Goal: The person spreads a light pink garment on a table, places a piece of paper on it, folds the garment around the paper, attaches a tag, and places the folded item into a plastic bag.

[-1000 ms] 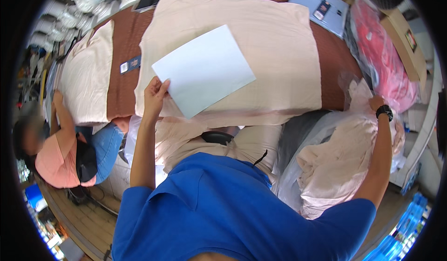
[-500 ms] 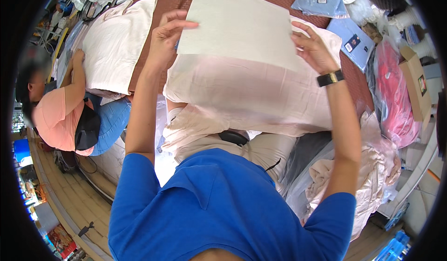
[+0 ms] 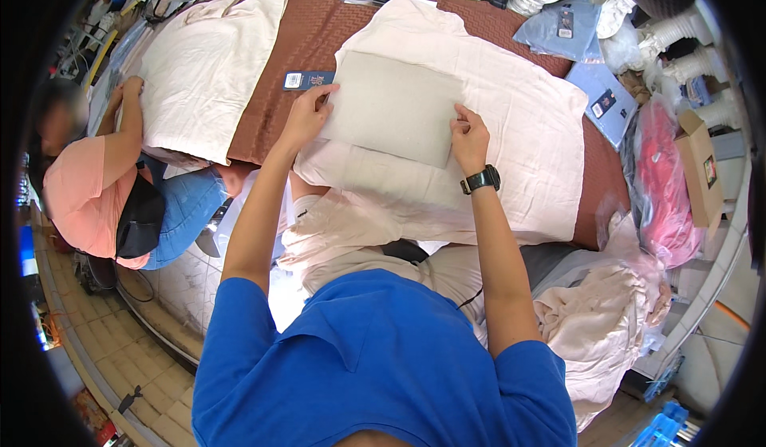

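Note:
A flat grey cardboard sheet point(image 3: 391, 108) lies on, or just above, a pale pink garment point(image 3: 523, 120) spread over the brown-covered table. At the sheet's left edge, my left hand point(image 3: 309, 116) is closed, thumb and fingers pinching near the upper corner. My right hand point(image 3: 471, 138), with a dark watch on its wrist, pinches the right edge. Below the sheet, the garment's near side hangs toward my lap. Just beyond my left hand, a dark blue hang tag point(image 3: 309, 80) with a white label rests on the table.
On the left, a co-worker in a pink top point(image 3: 76, 180) has both hands at another pale garment point(image 3: 207, 64). Bagged blue shirts point(image 3: 562, 28), a red bagged item point(image 3: 666, 176) and an open cardboard box point(image 3: 698, 168) stand to the right. A crumpled pale garment pile point(image 3: 594, 311) hangs beside me.
The cardboard sheet has come down and nearer, onto the middle of the garment. My right hand has moved left with it. The dark blue tag and the garment's far part now show.

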`<state>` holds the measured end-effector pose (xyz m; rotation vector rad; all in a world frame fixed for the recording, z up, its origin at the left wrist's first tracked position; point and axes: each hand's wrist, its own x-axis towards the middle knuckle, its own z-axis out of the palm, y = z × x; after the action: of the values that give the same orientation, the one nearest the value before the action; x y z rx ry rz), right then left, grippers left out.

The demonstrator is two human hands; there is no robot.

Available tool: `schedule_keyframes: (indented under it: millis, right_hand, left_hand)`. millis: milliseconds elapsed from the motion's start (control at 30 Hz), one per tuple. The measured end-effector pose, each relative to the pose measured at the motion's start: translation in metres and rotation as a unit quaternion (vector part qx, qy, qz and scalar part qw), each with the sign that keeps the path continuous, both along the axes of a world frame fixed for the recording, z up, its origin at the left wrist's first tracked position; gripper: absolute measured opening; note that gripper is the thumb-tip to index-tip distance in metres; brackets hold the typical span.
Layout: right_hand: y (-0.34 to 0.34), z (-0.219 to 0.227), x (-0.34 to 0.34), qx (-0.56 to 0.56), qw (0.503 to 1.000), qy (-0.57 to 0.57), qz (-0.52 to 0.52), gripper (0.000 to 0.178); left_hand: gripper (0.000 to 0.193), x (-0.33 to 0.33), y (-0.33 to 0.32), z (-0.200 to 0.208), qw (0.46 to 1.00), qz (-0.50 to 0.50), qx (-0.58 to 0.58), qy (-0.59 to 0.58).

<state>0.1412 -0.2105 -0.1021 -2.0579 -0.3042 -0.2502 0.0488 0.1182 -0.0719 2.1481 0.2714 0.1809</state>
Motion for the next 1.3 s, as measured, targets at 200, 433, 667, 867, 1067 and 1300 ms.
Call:
schedule_keyframes:
  millis: [200,433,667,867,1067,1300]
  right_hand:
    - [0.013,0.011,-0.005,-0.104,0.993,0.051,0.007,0.037]
    - [0.044,0.021,-0.036,-0.266,0.945,-0.148,0.116,0.049]
    - [0.053,-0.001,-0.044,-0.291,0.933,-0.156,0.143,0.050]
    - [0.055,-0.002,-0.048,-0.268,0.939,-0.144,0.160,0.050]
    - [0.057,-0.001,-0.052,-0.266,0.941,-0.137,0.160,0.050]
    - [0.056,0.000,-0.052,-0.266,0.941,-0.131,0.161,0.050]
  left_hand:
    - [0.040,0.013,0.015,-0.022,0.996,0.004,0.074,-0.044]
    - [0.041,0.012,0.021,-0.012,0.999,0.015,0.033,0.010]
    - [0.049,0.009,0.032,-0.009,0.998,0.008,-0.039,0.039]
    - [0.052,0.006,0.033,-0.014,0.997,0.003,-0.069,0.023]
    - [0.052,0.005,0.038,-0.024,0.996,-0.003,-0.092,0.010]
    - [0.055,0.005,0.035,-0.017,0.998,0.019,-0.063,0.022]
